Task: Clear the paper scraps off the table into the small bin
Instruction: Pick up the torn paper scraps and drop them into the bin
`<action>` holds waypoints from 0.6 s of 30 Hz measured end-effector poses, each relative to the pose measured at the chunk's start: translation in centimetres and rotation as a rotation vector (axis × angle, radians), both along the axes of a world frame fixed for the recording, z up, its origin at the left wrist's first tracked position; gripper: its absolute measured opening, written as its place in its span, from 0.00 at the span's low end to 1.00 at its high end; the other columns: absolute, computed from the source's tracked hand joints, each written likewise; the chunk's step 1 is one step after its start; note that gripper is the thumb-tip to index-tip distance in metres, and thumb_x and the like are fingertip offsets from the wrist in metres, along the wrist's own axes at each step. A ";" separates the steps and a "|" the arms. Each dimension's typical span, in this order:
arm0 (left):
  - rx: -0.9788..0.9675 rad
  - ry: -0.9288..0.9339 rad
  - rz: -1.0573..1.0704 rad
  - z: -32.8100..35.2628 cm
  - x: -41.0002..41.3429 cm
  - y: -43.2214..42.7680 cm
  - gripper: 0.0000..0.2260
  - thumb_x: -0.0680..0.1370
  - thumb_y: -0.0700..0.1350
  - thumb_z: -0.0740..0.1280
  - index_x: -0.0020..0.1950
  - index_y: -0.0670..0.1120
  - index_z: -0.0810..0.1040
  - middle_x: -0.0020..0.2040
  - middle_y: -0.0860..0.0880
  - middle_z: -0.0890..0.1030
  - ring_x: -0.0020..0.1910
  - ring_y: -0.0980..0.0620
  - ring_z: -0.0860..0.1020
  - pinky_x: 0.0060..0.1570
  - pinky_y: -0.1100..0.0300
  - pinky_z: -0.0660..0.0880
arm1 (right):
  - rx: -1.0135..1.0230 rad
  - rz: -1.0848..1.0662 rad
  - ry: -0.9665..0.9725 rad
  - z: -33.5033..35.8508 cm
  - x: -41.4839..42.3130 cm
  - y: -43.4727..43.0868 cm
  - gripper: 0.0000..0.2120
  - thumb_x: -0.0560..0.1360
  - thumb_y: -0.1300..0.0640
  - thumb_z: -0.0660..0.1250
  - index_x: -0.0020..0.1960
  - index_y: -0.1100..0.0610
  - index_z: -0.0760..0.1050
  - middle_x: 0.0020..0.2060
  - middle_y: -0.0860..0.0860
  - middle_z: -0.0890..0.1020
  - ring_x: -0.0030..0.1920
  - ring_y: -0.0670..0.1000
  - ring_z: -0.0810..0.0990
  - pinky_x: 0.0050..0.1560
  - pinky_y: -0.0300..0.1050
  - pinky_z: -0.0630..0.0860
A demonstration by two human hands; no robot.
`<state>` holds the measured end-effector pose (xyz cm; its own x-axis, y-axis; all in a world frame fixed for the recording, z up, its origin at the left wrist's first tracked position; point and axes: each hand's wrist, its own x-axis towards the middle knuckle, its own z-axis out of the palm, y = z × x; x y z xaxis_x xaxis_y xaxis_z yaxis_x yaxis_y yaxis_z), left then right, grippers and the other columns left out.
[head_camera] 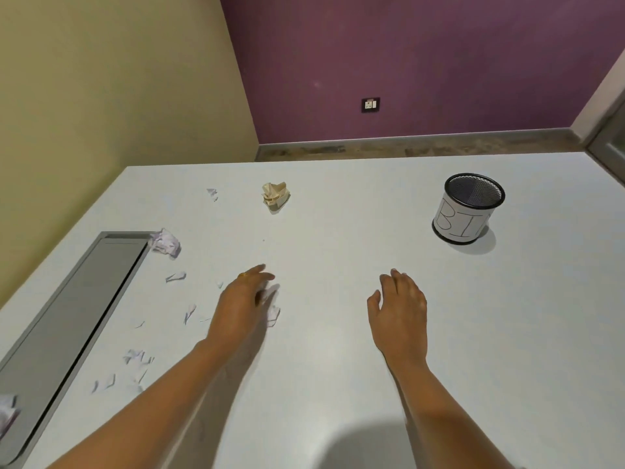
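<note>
A small black mesh bin [469, 211] with a white "BIN" label stands on the white table [355, 333] at the far right. My left hand [241, 304] is at mid-table, its fingers curled round a white paper scrap [273, 301]. My right hand [399, 309] hovers palm down over bare table, fingers relaxed and empty, well short of the bin. A beige crumpled ball [275, 197] lies at the far middle. A white crumpled ball [165, 243] sits to the left. Several small white scraps [176, 276] are scattered left of my left arm.
A long grey recessed panel [67, 316] runs along the table's left side, with another crumpled paper [6, 414] on its near end. The table meets a beige wall on the left; a purple wall stands beyond its far edge.
</note>
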<state>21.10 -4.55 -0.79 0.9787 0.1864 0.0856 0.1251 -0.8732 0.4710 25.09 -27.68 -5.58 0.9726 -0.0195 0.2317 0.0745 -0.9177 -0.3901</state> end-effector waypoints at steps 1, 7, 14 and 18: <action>0.034 0.029 0.006 -0.1 -0.2 0.8 0.15 0.76 0.33 0.61 0.61 0.43 0.77 0.67 0.43 0.75 0.69 0.49 0.70 0.61 0.59 0.68 | -0.002 0.000 0.001 0.0 0.0 0.0 0.12 0.74 0.62 0.64 0.57 0.63 0.76 0.61 0.60 0.78 0.63 0.61 0.75 0.62 0.57 0.72; 0.157 0.155 -0.003 -0.2 -0.7 3.3 0.19 0.78 0.33 0.56 0.66 0.45 0.74 0.70 0.42 0.71 0.69 0.44 0.67 0.63 0.55 0.68 | 0.004 -0.004 0.018 -0.1 0.0 0.0 0.13 0.75 0.61 0.63 0.59 0.62 0.75 0.62 0.59 0.77 0.65 0.60 0.73 0.64 0.56 0.70; 0.202 0.187 -0.094 -0.3 -0.4 3.2 0.21 0.77 0.36 0.60 0.67 0.54 0.72 0.61 0.46 0.75 0.61 0.45 0.71 0.51 0.53 0.75 | 0.008 -0.008 0.017 -0.1 -0.1 0.0 0.13 0.76 0.61 0.63 0.58 0.62 0.75 0.62 0.59 0.77 0.65 0.60 0.73 0.65 0.56 0.69; 0.172 0.154 -0.064 -0.6 -0.1 3.1 0.15 0.77 0.38 0.62 0.60 0.52 0.79 0.52 0.48 0.78 0.55 0.47 0.74 0.45 0.58 0.71 | -0.001 -0.007 -0.002 -0.1 -0.1 -0.1 0.12 0.75 0.61 0.64 0.57 0.63 0.76 0.61 0.60 0.78 0.64 0.60 0.74 0.64 0.56 0.70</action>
